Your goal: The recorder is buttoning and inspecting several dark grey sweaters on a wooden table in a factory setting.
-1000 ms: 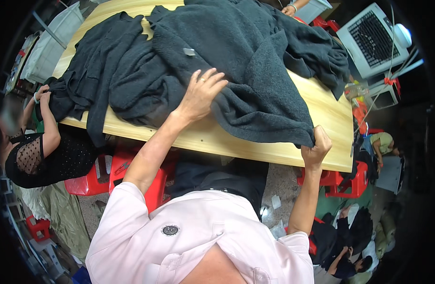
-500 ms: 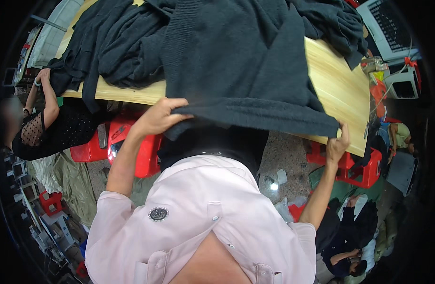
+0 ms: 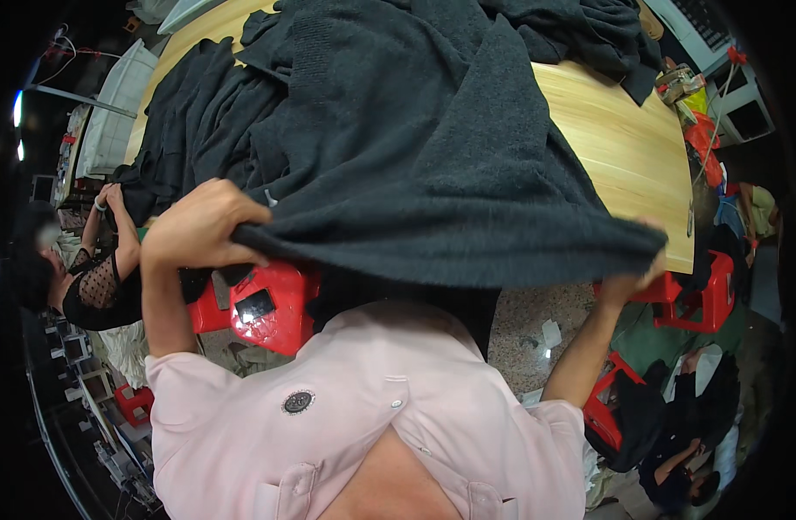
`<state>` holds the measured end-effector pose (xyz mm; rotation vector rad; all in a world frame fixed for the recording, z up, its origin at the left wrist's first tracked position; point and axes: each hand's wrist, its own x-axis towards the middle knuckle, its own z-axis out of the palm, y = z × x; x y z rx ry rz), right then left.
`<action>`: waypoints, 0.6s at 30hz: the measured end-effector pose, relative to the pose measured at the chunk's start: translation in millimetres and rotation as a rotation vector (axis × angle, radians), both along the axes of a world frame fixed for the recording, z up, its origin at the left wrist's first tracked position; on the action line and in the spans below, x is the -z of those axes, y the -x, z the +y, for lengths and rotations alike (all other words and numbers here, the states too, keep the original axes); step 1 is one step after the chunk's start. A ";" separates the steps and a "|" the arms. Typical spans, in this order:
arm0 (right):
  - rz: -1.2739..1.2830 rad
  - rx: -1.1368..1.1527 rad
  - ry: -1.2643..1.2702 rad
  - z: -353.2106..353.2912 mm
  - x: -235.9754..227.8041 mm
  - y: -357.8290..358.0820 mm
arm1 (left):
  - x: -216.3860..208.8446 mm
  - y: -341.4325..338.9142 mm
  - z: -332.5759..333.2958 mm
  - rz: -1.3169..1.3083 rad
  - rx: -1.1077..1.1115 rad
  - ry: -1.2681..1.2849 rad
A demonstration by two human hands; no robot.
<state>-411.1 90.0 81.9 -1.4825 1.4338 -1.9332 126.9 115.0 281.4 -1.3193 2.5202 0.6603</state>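
Note:
A dark grey knitted sweater (image 3: pixel 415 165) lies over the near edge of the wooden table (image 3: pixel 627 143), its near edge stretched between my hands. My left hand (image 3: pixel 212 227) pinches the left end of that edge, thumb below and fingers above. At the other end, my right hand (image 3: pixel 636 273) grips the right corner, its fingers partly hidden by the cloth and blurred. The held edge sags a little in the middle, in front of my body. A small pale tag or clip (image 3: pixel 270 198) shows on the fabric beside my left fingers.
More dark knitted garments (image 3: pixel 203 113) are heaped at the table's left, and another pile (image 3: pixel 588 39) lies at the far right. A red stool (image 3: pixel 272 308) with a phone stands under the near edge; another red stool (image 3: pixel 701 295) is at right. A co-worker (image 3: pixel 95 269) is at the left.
Both hands have moved outward and the right one lower, drawing the sweater's edge wider. The folded hem band now shows as a broad, loosely stretched sheet of cloth.

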 end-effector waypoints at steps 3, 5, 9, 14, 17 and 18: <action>-0.038 -0.214 0.269 35.4 -9.2 3.8 | -53.8 -7.3 39.8 0.077 -0.183 -0.029; -0.121 -0.365 0.232 42.3 6.3 1.6 | -79.6 -4.6 70.7 0.058 -0.161 0.085; -0.170 -0.484 -0.116 16.1 44.8 -81.4 | -58.8 -20.3 122.9 0.025 -0.505 0.349; -0.019 -0.540 -0.309 -28.3 71.4 -103.1 | -81.5 -96.7 173.2 0.099 -0.865 1.161; 0.393 -0.514 -0.026 -31.8 1.3 -125.6 | -108.9 -141.5 191.9 0.140 -0.902 1.618; 0.416 -0.575 -0.002 -26.8 -14.0 -129.9 | -128.1 -195.3 224.7 0.444 -0.916 1.695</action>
